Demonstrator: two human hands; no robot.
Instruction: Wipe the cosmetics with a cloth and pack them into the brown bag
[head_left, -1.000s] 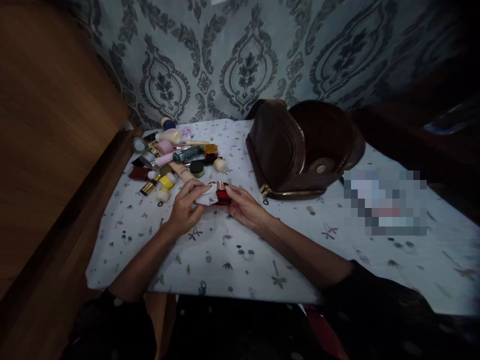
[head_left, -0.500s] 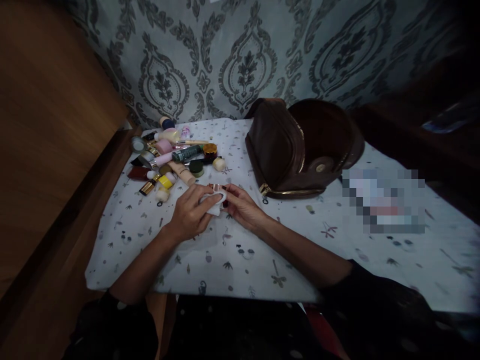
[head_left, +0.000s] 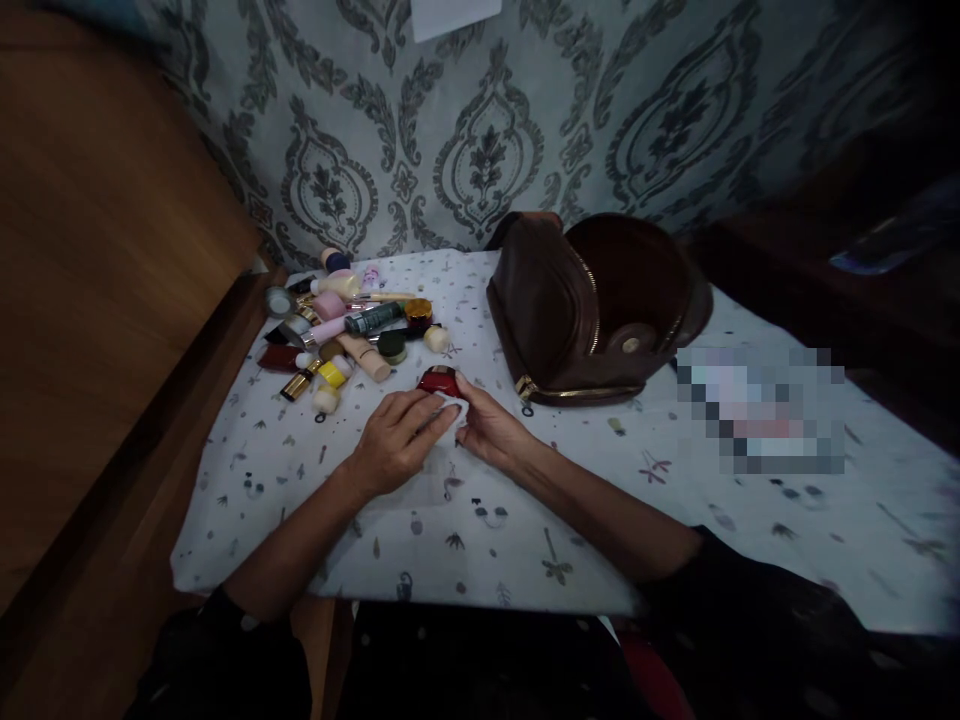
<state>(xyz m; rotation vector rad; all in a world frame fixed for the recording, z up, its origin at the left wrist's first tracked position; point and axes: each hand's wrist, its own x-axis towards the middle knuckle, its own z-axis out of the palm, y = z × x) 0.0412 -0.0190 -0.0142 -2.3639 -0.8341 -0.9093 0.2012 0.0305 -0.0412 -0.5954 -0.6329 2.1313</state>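
Note:
Fingers of my right hand [head_left: 495, 425] are closed around a small, shiny dark red cosmetic container [head_left: 439, 381], whose exact kind I cannot make out. My left hand [head_left: 396, 438] presses a crumpled white cloth [head_left: 454, 405] against the near side of that container. Both hands meet low over the middle of the table. Just beyond the left hand lie a beige tube [head_left: 364, 357], a dark green jar [head_left: 391, 347] and a small cream-coloured jar [head_left: 436, 339].
An open brown leather bag [head_left: 547, 310] stands at the back right. Several cosmetics, including a pink tube [head_left: 326, 331] and an amber-lidded jar [head_left: 418, 313], are heaped at the back left. A wooden panel [head_left: 97, 260] borders the left side; a blurred-out patch [head_left: 761, 410] lies right.
The container has turned in my right hand, so its red surface now faces up. The cloth and my left fingers have shifted slightly right along it. The camera view tilted up a little.

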